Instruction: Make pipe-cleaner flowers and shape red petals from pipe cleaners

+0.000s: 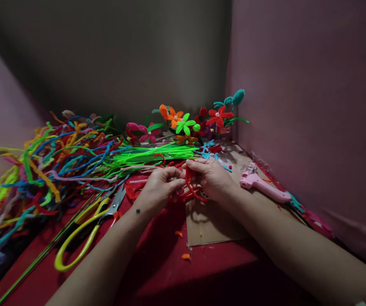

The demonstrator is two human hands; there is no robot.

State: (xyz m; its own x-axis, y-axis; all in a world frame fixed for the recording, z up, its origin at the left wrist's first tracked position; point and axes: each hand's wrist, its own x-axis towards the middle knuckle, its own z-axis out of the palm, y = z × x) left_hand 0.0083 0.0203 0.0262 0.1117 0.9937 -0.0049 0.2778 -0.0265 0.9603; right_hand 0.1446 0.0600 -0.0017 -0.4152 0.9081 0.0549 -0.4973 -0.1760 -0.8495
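Note:
Both hands meet over the near edge of a cardboard sheet (216, 227). Between them is a red pipe cleaner (190, 185), bent into loops that hang below the fingers. My left hand (161, 187) pinches it from the left with thumb and forefinger. From the right, my right hand (213, 176) grips its upper part, the thumb and forefinger pressed together. Further red pieces show just under the hands, partly hidden by them. A bundle of bright green pipe cleaners (151, 154) lies directly behind.
At left sprawls a tangled heap of coloured pipe cleaners (65, 157). Yellow-handled scissors (89, 238) lie beside my left forearm. A pink glue gun (266, 187) rests on the cardboard at right. Finished pipe-cleaner flowers (185, 124) stand at the back, near the walls. Orange scraps (186, 256) dot the red tabletop.

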